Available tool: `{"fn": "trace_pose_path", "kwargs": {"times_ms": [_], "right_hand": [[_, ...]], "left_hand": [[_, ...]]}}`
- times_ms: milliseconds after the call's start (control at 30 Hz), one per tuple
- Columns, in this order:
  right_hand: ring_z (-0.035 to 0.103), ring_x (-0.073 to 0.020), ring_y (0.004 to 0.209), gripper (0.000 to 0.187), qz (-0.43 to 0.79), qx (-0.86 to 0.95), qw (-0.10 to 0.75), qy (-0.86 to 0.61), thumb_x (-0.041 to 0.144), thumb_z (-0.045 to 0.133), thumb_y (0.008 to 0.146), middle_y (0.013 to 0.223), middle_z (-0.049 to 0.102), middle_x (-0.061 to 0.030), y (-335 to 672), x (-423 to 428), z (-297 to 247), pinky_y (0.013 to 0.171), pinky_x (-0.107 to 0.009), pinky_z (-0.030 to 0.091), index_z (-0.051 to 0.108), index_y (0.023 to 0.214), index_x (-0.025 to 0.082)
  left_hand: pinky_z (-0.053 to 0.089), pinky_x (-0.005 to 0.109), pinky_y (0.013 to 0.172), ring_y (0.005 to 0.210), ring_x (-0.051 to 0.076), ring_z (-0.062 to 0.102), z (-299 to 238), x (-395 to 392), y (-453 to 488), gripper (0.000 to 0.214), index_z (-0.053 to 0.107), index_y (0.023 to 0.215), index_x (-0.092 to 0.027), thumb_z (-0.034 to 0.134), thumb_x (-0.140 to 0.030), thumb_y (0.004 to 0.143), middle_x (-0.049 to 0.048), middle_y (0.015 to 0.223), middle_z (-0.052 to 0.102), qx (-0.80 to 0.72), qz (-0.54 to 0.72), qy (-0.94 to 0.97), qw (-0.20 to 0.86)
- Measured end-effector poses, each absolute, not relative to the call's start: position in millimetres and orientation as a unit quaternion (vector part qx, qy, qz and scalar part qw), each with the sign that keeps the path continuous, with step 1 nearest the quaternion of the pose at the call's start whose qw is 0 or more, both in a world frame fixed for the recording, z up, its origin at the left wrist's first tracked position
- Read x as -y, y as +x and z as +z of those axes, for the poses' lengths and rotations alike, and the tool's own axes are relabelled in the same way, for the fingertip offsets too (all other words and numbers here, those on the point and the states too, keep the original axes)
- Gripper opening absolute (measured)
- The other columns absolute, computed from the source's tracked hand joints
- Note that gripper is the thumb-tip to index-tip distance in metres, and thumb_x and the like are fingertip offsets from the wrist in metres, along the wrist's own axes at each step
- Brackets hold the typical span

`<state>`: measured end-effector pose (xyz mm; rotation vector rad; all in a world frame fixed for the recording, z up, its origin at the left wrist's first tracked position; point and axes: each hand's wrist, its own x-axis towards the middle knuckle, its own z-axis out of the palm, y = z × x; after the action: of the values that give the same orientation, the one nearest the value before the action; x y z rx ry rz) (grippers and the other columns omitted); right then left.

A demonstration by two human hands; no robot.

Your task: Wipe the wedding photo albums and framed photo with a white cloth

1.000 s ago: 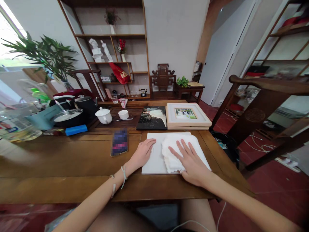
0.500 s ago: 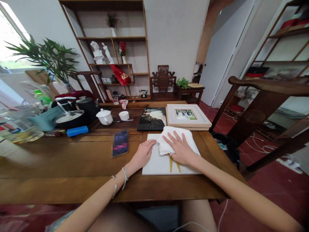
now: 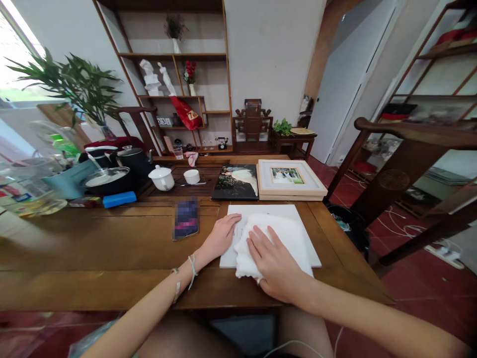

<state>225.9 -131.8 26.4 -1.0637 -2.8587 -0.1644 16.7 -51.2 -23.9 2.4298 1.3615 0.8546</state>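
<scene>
A flat white panel [image 3: 276,211] lies on the wooden table in front of me. Over its middle and near edge is spread a folded white cloth [image 3: 292,238], which hides much of the panel. My right hand [image 3: 274,258] presses on the cloth from above, fingers stretched out and flat, with a ring showing near the cloth's near edge. At the panel's left side my left hand [image 3: 222,234] rests with its fingers extended over the edge, apart from my right hand.
Behind the panel lie a dark photo board [image 3: 234,183] and a framed photo [image 3: 292,180]. A phone [image 3: 185,219] sits left of my left hand. Farther left are a white lidded cup [image 3: 161,178], a blue block [image 3: 119,200] and a black kettle [image 3: 132,161]. A wooden chair [image 3: 391,174] stands at right.
My right hand and the cloth have slid toward me, from the panel's far part to its near edge. The cloth now covers two gold strips seen earlier. My left hand stays in place.
</scene>
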Motion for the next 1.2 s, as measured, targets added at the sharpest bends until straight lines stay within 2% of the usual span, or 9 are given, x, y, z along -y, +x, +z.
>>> {"fn": "trace_pose_path", "kwargs": {"times_ms": [133,333,433,567,667,800,900,1067,1200], "right_hand": [[0.019,-0.0400,0.141,0.068,-0.043,0.918,0.041,-0.393,0.037,0.053,0.085,0.147,0.038,-0.0245,222,111,31,0.114,-0.059,0.014,0.041,0.140,-0.001],[0.021,-0.0445,0.139,0.072,-0.104,0.894,0.018,-0.435,0.038,0.054,0.086,0.143,0.037,-0.0319,187,95,28,0.114,-0.058,0.015,0.040,0.136,-0.011],[0.027,-0.0454,0.136,0.075,-0.131,0.902,0.017,-0.411,0.037,0.060,0.081,0.143,0.037,-0.0314,173,119,18,0.114,-0.056,0.015,0.041,0.136,-0.011],[0.027,-0.0449,0.136,0.082,-0.130,0.933,0.070,-0.329,0.041,0.061,0.080,0.145,0.034,-0.0327,177,156,13,0.115,-0.053,0.016,0.038,0.137,-0.012],[0.027,-0.0410,0.138,0.076,-0.072,0.947,0.071,-0.305,0.043,0.056,0.084,0.146,0.036,-0.0286,193,160,22,0.115,-0.053,0.018,0.039,0.139,-0.007],[0.025,-0.0333,0.140,0.063,0.031,0.939,0.052,-0.339,0.038,0.049,0.088,0.147,0.040,-0.0176,216,130,37,0.115,-0.053,0.016,0.041,0.142,0.006],[0.027,-0.0310,0.140,0.061,0.058,0.922,0.051,-0.379,0.038,0.046,0.089,0.147,0.041,-0.0152,225,95,41,0.114,-0.054,0.016,0.041,0.143,0.009],[0.041,-0.0300,0.132,0.053,0.079,0.895,0.081,-0.431,0.044,0.034,0.096,0.139,0.051,-0.0173,226,46,47,0.111,-0.045,0.023,0.054,0.132,0.009],[0.055,-0.0325,0.117,0.057,0.089,0.868,0.084,-0.482,0.048,0.026,0.098,0.126,0.061,-0.0196,209,19,55,0.102,-0.042,0.034,0.063,0.117,0.008]], "left_hand": [[0.042,0.047,0.107,0.123,0.023,0.054,-26,51,17,0.040,0.060,0.121,-0.015,0.036,-0.007,0.089,0.0127,0.130,0.060,-0.458,0.310,0.824,0.118],[0.046,0.040,0.104,0.113,0.019,0.062,-18,46,14,0.038,0.064,0.114,-0.016,0.035,-0.011,0.089,0.0101,0.122,0.066,-0.461,0.357,0.787,0.203],[0.050,0.039,0.100,0.108,0.020,0.065,-16,44,13,0.035,0.066,0.111,-0.017,0.039,-0.015,0.089,0.0092,0.117,0.069,-0.481,0.372,0.761,0.224],[0.048,0.040,0.103,0.112,0.020,0.063,-15,47,12,0.039,0.066,0.114,-0.019,0.040,-0.010,0.086,0.0080,0.120,0.068,-0.472,0.372,0.766,0.227],[0.045,0.042,0.106,0.117,0.020,0.060,-15,50,13,0.042,0.065,0.116,-0.018,0.040,-0.007,0.084,0.0086,0.123,0.066,-0.456,0.362,0.784,0.215],[0.044,0.045,0.107,0.119,0.023,0.059,-18,52,16,0.035,0.064,0.116,-0.015,0.041,-0.015,0.090,0.0121,0.126,0.064,-0.468,0.338,0.797,0.177],[0.042,0.046,0.108,0.123,0.025,0.056,-21,54,19,0.034,0.062,0.118,-0.014,0.041,-0.017,0.091,0.0146,0.129,0.061,-0.472,0.324,0.805,0.157],[0.039,0.048,0.110,0.126,0.026,0.052,-24,58,25,0.037,0.057,0.125,-0.014,0.043,-0.017,0.092,0.0151,0.134,0.057,-0.470,0.310,0.816,0.128],[0.040,0.048,0.109,0.125,0.025,0.053,-24,60,27,0.037,0.056,0.126,-0.015,0.041,-0.016,0.092,0.0135,0.133,0.057,-0.473,0.315,0.815,0.112]]}}
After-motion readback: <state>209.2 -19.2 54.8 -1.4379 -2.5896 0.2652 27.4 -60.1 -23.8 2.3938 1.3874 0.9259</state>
